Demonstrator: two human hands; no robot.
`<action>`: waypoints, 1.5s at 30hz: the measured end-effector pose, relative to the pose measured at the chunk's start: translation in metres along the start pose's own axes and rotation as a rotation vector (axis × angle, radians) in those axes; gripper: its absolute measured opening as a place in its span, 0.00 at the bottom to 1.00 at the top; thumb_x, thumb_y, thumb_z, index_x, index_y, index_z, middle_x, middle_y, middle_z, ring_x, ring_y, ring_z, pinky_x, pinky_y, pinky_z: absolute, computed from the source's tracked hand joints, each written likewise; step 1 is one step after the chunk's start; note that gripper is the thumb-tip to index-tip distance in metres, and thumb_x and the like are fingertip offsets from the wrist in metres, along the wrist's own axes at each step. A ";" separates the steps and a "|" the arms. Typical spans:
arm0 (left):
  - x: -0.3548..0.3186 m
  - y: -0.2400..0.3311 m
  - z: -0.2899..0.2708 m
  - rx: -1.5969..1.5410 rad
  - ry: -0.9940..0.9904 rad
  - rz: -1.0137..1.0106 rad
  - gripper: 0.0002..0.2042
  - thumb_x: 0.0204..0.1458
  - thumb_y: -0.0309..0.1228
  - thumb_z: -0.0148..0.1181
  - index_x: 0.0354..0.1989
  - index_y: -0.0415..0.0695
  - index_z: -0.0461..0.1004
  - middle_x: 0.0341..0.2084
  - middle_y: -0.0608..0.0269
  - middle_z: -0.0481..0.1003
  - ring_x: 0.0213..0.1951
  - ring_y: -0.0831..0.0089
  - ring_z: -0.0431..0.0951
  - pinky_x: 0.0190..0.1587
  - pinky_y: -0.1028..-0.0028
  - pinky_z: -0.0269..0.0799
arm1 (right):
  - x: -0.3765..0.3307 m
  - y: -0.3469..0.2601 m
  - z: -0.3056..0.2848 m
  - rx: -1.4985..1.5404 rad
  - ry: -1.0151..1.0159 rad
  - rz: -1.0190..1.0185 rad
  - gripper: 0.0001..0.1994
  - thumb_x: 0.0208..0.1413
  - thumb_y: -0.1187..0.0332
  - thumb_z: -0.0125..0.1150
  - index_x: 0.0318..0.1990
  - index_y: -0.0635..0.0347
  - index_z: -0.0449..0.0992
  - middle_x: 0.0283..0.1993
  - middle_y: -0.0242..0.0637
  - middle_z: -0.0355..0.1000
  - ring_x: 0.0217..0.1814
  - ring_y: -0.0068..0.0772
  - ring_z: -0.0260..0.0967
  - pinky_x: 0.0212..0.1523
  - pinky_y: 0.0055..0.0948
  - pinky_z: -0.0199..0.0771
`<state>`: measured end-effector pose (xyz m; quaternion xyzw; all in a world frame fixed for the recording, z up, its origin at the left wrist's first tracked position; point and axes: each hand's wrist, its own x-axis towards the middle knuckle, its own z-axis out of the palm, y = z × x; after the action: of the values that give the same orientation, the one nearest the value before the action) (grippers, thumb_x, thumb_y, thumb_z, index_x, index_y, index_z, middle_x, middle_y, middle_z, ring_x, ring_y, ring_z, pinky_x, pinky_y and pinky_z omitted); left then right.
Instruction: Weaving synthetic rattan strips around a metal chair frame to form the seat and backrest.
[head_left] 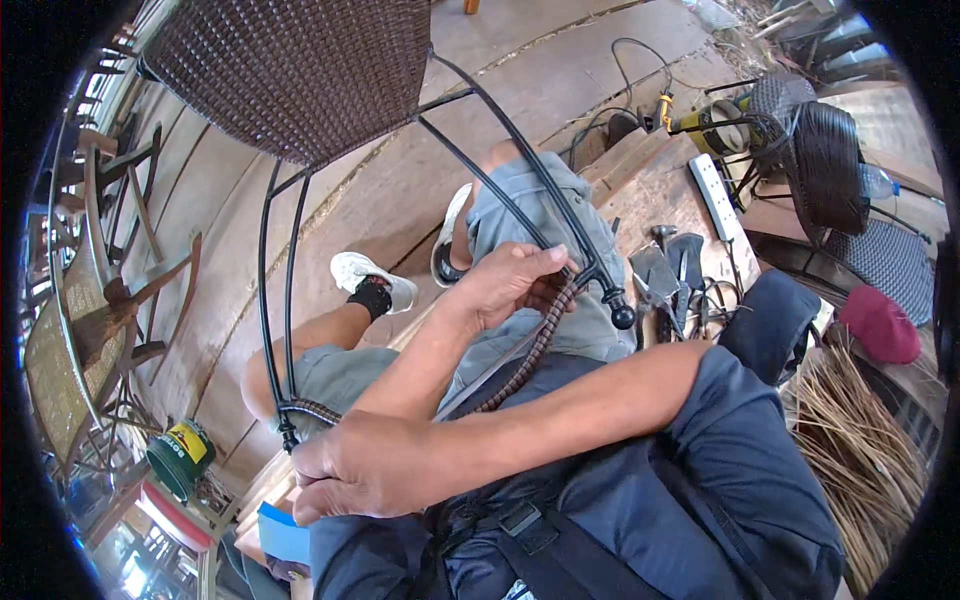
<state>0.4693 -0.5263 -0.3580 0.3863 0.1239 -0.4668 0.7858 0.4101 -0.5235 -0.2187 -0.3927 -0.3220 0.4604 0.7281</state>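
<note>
A chair with a black metal frame [265, 290] and a dark brown woven seat [300, 75] stands tilted against my lap. Its curved rail [540, 345] is wrapped in brown strand and runs between two posts with ball ends. My arms are crossed. My left hand [515, 285] lies at the right post, its fingers closed around the wrapped rail's end. My right hand [350, 468] reaches across to the left, just below the other post, its fingers pressed together; what they hold is hidden. A pale narrow strip shows beside the rail, partly covered by my right forearm.
On the wooden bench at right lie a white power strip [712, 195], a hammer [662, 233] and several cutting tools [668, 280]. Loose cane strands [850, 450] are heaped at lower right. A rattan chair [85, 330] and a green bucket [180, 460] stand at left.
</note>
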 end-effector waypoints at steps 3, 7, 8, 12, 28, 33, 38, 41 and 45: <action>-0.016 -0.034 -0.023 0.587 0.125 0.183 0.18 0.54 0.42 0.52 0.42 0.39 0.70 0.34 0.56 0.75 0.37 0.61 0.76 0.39 0.68 0.71 | -0.007 -0.032 -0.033 -0.549 0.074 -0.117 0.12 0.55 0.61 0.54 0.36 0.63 0.70 0.28 0.44 0.71 0.28 0.39 0.71 0.29 0.32 0.68; -0.088 -0.027 0.010 1.432 0.289 0.080 0.20 0.53 0.36 0.50 0.52 0.41 0.64 0.49 0.48 0.67 0.53 0.51 0.66 0.55 0.65 0.61 | -0.065 -0.063 -0.137 -1.062 0.483 -0.101 0.14 0.50 0.67 0.57 0.44 0.59 0.70 0.33 0.40 0.69 0.36 0.39 0.69 0.37 0.31 0.67; -0.107 -0.029 0.021 1.350 0.332 0.223 0.21 0.53 0.35 0.50 0.55 0.42 0.61 0.50 0.47 0.65 0.54 0.51 0.64 0.56 0.65 0.60 | -0.082 -0.063 -0.151 -1.283 0.505 -0.143 0.14 0.48 0.67 0.57 0.43 0.59 0.70 0.29 0.41 0.68 0.33 0.43 0.67 0.34 0.34 0.66; -0.131 -0.029 0.041 1.435 0.361 0.647 0.26 0.51 0.33 0.54 0.59 0.41 0.56 0.52 0.44 0.62 0.55 0.51 0.62 0.56 0.63 0.60 | -0.139 -0.032 -0.125 -1.288 0.338 0.067 0.17 0.48 0.72 0.54 0.47 0.60 0.67 0.42 0.44 0.68 0.47 0.45 0.66 0.48 0.36 0.66; -0.177 -0.009 0.066 1.093 0.327 -0.254 0.12 0.51 0.37 0.52 0.25 0.39 0.70 0.31 0.50 0.74 0.34 0.53 0.75 0.38 0.61 0.70 | -0.147 -0.018 -0.109 -1.655 0.014 0.349 0.19 0.51 0.69 0.48 0.51 0.60 0.65 0.49 0.45 0.67 0.57 0.44 0.60 0.58 0.44 0.56; -0.167 -0.025 0.040 0.846 0.342 0.511 0.17 0.51 0.36 0.52 0.16 0.36 0.67 0.36 0.48 0.73 0.43 0.58 0.74 0.43 0.64 0.67 | -0.141 0.015 -0.099 -1.776 0.013 0.309 0.19 0.50 0.68 0.46 0.52 0.59 0.65 0.40 0.39 0.68 0.48 0.37 0.64 0.58 0.40 0.56; -0.126 -0.047 0.032 -0.404 0.193 0.927 0.16 0.55 0.35 0.48 0.17 0.42 0.67 0.26 0.59 0.71 0.34 0.66 0.70 0.46 0.56 0.63 | -0.125 0.027 -0.111 -1.770 -0.008 0.239 0.17 0.47 0.64 0.52 0.46 0.58 0.67 0.28 0.32 0.69 0.31 0.33 0.66 0.38 0.33 0.62; -0.128 -0.064 0.032 -0.606 0.066 0.932 0.15 0.56 0.33 0.47 0.18 0.42 0.68 0.20 0.60 0.70 0.29 0.66 0.71 0.46 0.58 0.63 | -0.124 0.021 -0.113 -1.803 -0.095 0.321 0.17 0.46 0.64 0.53 0.45 0.56 0.68 0.26 0.30 0.68 0.29 0.32 0.66 0.35 0.33 0.63; -0.151 -0.061 0.039 0.569 0.443 0.822 0.11 0.53 0.31 0.53 0.22 0.38 0.68 0.20 0.58 0.69 0.26 0.61 0.70 0.33 0.65 0.67 | -0.117 0.020 -0.117 -1.806 -0.226 0.445 0.16 0.46 0.64 0.52 0.44 0.53 0.68 0.21 0.29 0.68 0.26 0.32 0.69 0.32 0.35 0.64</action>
<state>0.3319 -0.4745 -0.2785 0.6892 -0.0059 -0.0440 0.7232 0.4558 -0.6585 -0.3051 -0.8150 -0.5439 0.1999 0.0070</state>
